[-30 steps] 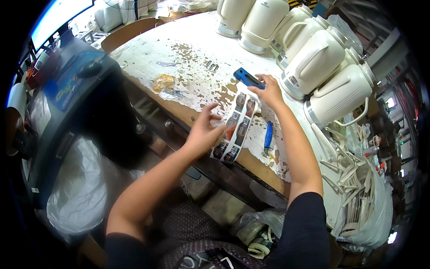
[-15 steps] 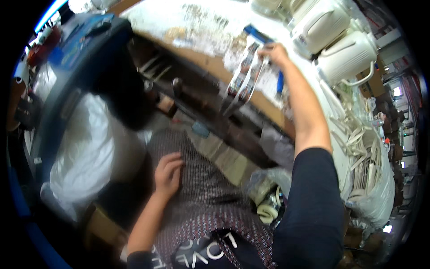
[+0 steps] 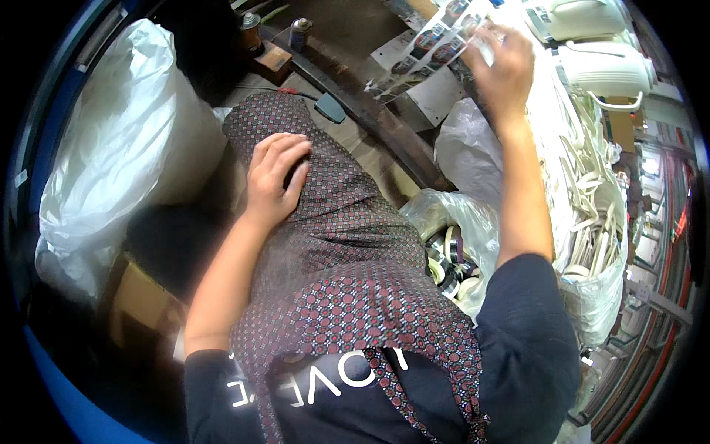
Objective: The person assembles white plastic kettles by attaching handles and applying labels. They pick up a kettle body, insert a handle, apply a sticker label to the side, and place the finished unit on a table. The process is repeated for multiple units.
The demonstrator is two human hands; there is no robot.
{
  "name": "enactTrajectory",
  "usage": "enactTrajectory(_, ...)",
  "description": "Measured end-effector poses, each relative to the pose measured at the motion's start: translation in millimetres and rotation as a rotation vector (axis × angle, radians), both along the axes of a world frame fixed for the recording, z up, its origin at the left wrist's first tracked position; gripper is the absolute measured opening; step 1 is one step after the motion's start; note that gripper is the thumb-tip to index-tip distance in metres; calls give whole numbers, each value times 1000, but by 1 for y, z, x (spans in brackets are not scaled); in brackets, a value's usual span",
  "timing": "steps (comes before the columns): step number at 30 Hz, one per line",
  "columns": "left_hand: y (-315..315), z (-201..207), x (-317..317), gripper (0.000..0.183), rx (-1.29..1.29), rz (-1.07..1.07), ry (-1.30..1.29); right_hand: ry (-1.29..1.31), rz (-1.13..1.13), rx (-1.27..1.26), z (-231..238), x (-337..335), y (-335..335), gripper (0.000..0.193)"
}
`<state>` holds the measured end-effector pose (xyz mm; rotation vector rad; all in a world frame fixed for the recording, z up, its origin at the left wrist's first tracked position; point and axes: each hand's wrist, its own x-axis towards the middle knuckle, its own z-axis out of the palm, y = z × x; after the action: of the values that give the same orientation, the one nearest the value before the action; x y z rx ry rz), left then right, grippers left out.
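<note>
My left hand lies on my thigh over the patterned apron, its fingers slightly bent and holding nothing. At the upper right, my right hand is raised at the worktable's edge, smeared by motion. Its fingers are closed at the edge of a sheet of labels, with dark round prints on a pale, partly see-through backing. The sheet slants down to the left, past the table edge. My fingertips are blurred, so the exact grip is hard to see.
White kettle-like jugs lie at the upper right. Below them, a clear bag holds pale handle-shaped parts. Another bag holds tape rolls. A big white plastic bag stands at left; spray cans stand under the table.
My view has tipped down toward my lap. My right hand has drawn back from the tabletop with the label sheet. My left hand still rests on the apron.
</note>
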<state>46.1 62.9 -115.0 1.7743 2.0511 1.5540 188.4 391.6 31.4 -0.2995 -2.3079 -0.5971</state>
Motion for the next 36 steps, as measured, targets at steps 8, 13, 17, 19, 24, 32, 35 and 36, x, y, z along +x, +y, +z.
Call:
enactTrajectory(8, -14, 32, 4, 18, -59, -123, -37, 38, 490, -838, -63, -8, -208, 16)
enactTrajectory(13, -71, 37, 13, 12, -177, -13, -557, -90, 650, -1198, -64, -35, -227, 16)
enactTrajectory(17, -108, 45, 23, 4, -203, 261, -260, -317, 521, -1360, -66, -40, -251, 15)
enactTrajectory(19, -135, 54, 21, 5, -151, 390, -217, -285, 424, -1496, -64, -42, -257, 12)
enactTrajectory(24, -246, 30, -21, 4, -52, 961, -50, -174, 404, -1693, -94, -43, -229, 9)
enactTrajectory(32, -529, -149, 34, 74, -1723, 1309, -543, -291, 590, -1506, -84, -70, -260, 12)
enactTrajectory(35, -553, -152, 79, 61, -1787, 1331, -207, -296, 570, -1535, -88, -67, -264, 12)
enactTrajectory(36, -557, -150, 92, 56, -1763, 1286, -218, -314, 544, -1589, -91, -64, -264, 12)
